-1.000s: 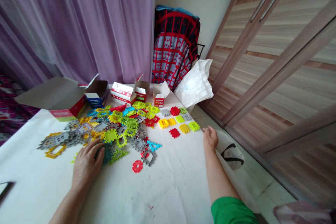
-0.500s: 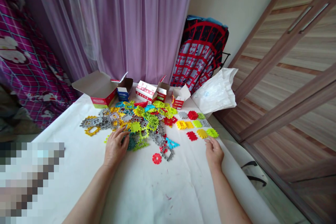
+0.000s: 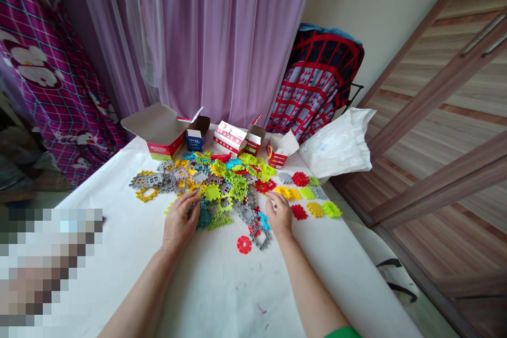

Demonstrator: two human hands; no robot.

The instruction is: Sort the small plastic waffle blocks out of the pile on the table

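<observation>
A heap of plastic building pieces in yellow, lime, grey, red and blue lies across the table. My left hand rests at the heap's near left edge, thumb and fingers apart, beside a dark teal piece. Over the heap's right side is my right hand, its fingers loosely bent with nothing visible in them. It partly covers a blue piece, near a grey frame piece. A red flower-shaped disc lies closer to me. Square pieces, including a red one and a lime one, lie apart at the right.
Opened boxes line the back of the table: a large red one, a blue one, a white-and-red one and a small red one. A white bag leans at the back right. A wooden cabinet stands beyond.
My right hand has moved left from the separate square pieces to the heap's right side. My left hand stays by the heap. The camera view has shifted slightly left.
</observation>
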